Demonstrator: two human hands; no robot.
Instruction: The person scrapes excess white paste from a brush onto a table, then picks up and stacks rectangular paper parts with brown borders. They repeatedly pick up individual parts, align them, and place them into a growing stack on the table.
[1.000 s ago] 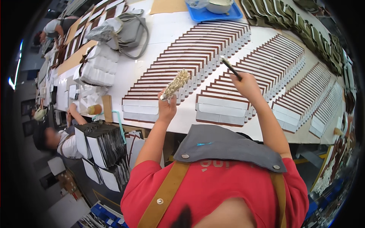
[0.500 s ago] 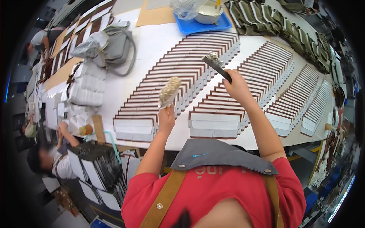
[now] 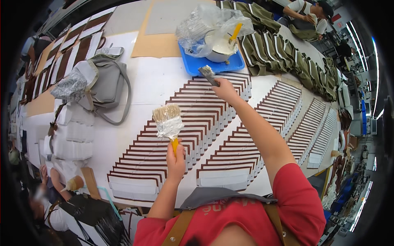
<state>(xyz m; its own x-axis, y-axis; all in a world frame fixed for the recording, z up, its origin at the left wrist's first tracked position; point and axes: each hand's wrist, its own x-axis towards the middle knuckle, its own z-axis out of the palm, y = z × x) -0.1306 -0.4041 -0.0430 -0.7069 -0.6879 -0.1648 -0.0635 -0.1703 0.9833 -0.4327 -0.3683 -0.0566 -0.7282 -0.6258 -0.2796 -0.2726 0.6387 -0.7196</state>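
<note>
My left hand (image 3: 175, 162) is closed round the yellow handle of a wide paintbrush (image 3: 169, 121). Its pale bristles point up and away, and thick white paste coats their base. Farther ahead, my right hand (image 3: 225, 91) grips a dark-handled tool (image 3: 209, 76) whose tip is caked in white, its exact kind unclear. That tip is just short of a blue tray (image 3: 193, 65). On the tray stands a bowl of white paste (image 3: 223, 48) with a yellow handle sticking out of it. Beneath both hands, overlapping white pieces with brown edges (image 3: 135, 184) lie fanned in a long row.
More fanned rows (image 3: 223, 176) run to the right. Crumpled clear plastic (image 3: 197, 28) covers part of the tray. A grey bag (image 3: 108, 84) lies on the left, and olive fabric pieces (image 3: 271, 53) at the back right. Co-workers are at the far right and lower left.
My right hand has moved forward and left, bringing the tool near the tray. The brush in my left hand has turned, its broad side now showing. The view has shifted too.
</note>
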